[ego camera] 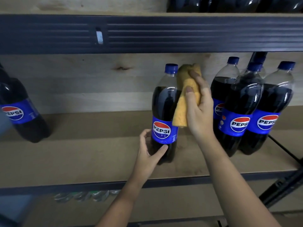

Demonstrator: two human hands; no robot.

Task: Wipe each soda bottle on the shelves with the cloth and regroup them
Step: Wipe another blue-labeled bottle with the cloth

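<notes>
A Pepsi bottle (164,112) with a blue cap stands upright in the middle of the wooden shelf (82,154). My left hand (150,149) grips its lower part, thumb across the front below the label. My right hand (199,110) holds a folded orange cloth (187,97) against the bottle's right shoulder. A group of three Pepsi bottles (241,112) stands close together just to the right. One more Pepsi bottle (19,108) stands alone at the far left of the same shelf.
A dark metal beam (147,33) of the upper shelf runs across above the bottles, with more dark bottles (229,4) on top at the right. A black diagonal brace (285,151) crosses the right end. Green-capped bottles (85,195) show blurred on the shelf below.
</notes>
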